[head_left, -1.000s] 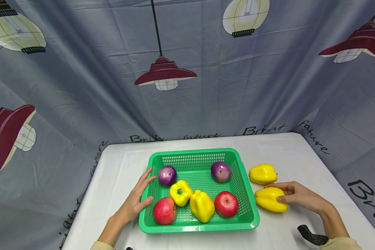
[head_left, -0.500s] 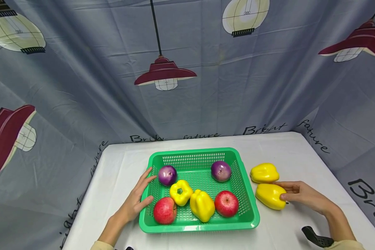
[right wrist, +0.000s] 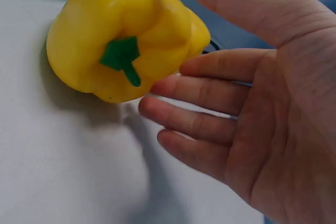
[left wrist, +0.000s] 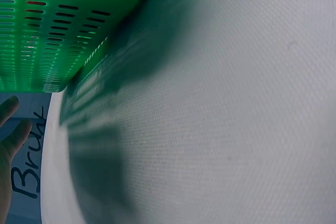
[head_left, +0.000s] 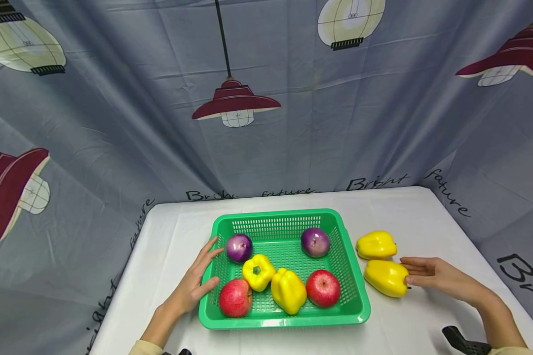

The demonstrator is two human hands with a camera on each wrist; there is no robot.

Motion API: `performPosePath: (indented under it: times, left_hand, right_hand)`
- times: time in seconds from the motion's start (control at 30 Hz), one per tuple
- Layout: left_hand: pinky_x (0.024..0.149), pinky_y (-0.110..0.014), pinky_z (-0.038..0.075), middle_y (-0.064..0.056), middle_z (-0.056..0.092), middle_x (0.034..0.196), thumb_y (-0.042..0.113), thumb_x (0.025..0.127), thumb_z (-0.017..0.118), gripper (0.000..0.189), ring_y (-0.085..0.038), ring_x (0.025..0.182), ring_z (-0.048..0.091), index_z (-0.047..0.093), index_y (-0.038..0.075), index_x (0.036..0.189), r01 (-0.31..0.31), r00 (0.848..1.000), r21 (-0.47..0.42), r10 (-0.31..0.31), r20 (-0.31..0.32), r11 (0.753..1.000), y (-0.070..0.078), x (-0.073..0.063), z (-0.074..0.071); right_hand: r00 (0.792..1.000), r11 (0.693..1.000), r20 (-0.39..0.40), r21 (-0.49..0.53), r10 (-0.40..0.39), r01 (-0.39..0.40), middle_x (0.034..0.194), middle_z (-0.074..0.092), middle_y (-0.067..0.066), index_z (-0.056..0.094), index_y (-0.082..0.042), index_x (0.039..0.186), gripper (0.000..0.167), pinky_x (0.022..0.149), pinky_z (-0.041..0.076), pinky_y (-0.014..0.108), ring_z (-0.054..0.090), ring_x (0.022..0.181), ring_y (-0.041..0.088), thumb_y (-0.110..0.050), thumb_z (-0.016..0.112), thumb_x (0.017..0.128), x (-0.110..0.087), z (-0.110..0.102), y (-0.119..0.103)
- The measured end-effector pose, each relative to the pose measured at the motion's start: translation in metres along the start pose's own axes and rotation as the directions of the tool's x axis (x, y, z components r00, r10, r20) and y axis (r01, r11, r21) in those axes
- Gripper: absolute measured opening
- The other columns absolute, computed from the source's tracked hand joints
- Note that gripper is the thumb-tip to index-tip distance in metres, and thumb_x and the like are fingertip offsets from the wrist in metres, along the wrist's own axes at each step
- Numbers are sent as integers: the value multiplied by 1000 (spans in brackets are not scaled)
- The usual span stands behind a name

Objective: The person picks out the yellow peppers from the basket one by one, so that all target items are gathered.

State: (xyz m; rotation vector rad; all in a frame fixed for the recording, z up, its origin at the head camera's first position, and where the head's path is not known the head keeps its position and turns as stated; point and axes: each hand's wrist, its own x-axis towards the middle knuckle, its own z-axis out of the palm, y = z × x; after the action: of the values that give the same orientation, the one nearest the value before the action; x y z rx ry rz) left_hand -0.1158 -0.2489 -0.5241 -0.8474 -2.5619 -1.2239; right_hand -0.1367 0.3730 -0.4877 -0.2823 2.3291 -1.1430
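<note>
My left hand point(head_left: 189, 286) rests at the left side of a green basket point(head_left: 284, 323), its fingers spread along the rim. In the basket lie two purple onions point(head_left: 239, 248), two red apples point(head_left: 235, 298) and two yellow bell peppers point(head_left: 288, 291). To the right of it, two more yellow bell peppers lie on the white cloth, the far one point(head_left: 376, 245) just behind the near one point(head_left: 386, 278). My right hand point(head_left: 444, 278) is beside the near pepper's stem end, fingers extended and thumb apart. In the right wrist view the palm point(right wrist: 294, 124) holds nothing, and the pepper's green stem point(right wrist: 123, 57) faces it.
A white cloth point(head_left: 177, 222) covers the table. Grey-blue curtains point(head_left: 137, 98) printed with lamps and lettering hang behind and at both sides. Black wrist straps point(head_left: 466, 342) show at the sleeves. The basket's slotted wall point(left wrist: 52, 40) fills the upper left wrist view.
My right hand has let go of the near yellow bell pepper and drawn back to the right. That pepper has shifted slightly right and up against the far one. The left hand stays put.
</note>
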Motion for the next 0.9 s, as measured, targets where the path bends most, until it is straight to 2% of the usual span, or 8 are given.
performPosePath:
  times: [0.17,0.3,0.33,0.4,0.53,0.57,0.8,0.9]
  left_hand:
    - [103,-73,28,-15,21,165,15,87,58,64,-32,150,23,46,5,148,2,1000,-4,-2,-2,1000,1,0,0]
    - [103,-74,28,-16,21,165,15,87,58,63,-32,150,23,46,5,148,-2,1000,-3,2,-2,1000,1,1,1]
    - [102,-74,28,-17,21,165,15,87,57,63,-32,150,23,45,6,148,-3,1000,-2,3,-2,1000,1,1,1]
    - [102,-75,28,-17,21,165,15,87,57,64,-33,150,23,45,6,149,-8,1000,1,8,-2,1000,1,1,1]
    - [100,-76,29,-18,21,164,16,87,57,63,-33,150,24,45,6,149,-18,1000,10,18,-5,1000,0,2,0]
    - [100,-76,29,-18,21,164,16,87,57,63,-33,150,24,45,6,149,-18,1000,14,18,-6,1000,0,1,0]
    - [100,-76,29,-18,21,164,16,87,57,63,-33,149,24,45,5,148,-15,1000,12,15,-4,1000,0,1,0]
    - [100,-76,29,-17,21,164,16,87,57,63,-34,149,24,45,5,148,-8,1000,10,8,-4,1000,0,1,0]
  right_hand:
    - [1000,999,15,-32,6,-5,135,54,36,35,23,141,69,86,57,41,61,115,44,-24,63,100,-5,-4,-8]
    - [999,997,9,-69,-40,40,131,59,30,37,22,141,65,81,56,29,66,109,17,-24,61,102,-12,-9,-19]
    - [998,995,4,-83,-55,55,131,59,29,37,22,142,64,80,56,26,66,108,15,-24,60,102,-14,-11,-23]
    - [997,992,-5,-105,-74,74,132,60,27,38,19,143,63,79,54,23,66,108,15,-24,60,102,-17,-13,-30]
    - [995,985,-12,-142,-101,98,133,59,26,41,14,144,62,79,54,24,62,115,41,-26,61,102,-18,-15,-43]
    - [994,983,-11,-148,-109,106,133,60,26,42,13,145,61,79,54,24,61,115,43,-26,61,102,-18,-15,-46]
    - [979,962,-7,-186,-203,198,134,63,16,50,3,144,52,84,54,27,62,118,35,-24,63,101,-14,-5,-70]
    - [971,950,-25,-215,-239,228,135,63,10,56,-5,141,49,87,54,34,61,120,32,-25,67,98,-12,0,-82]
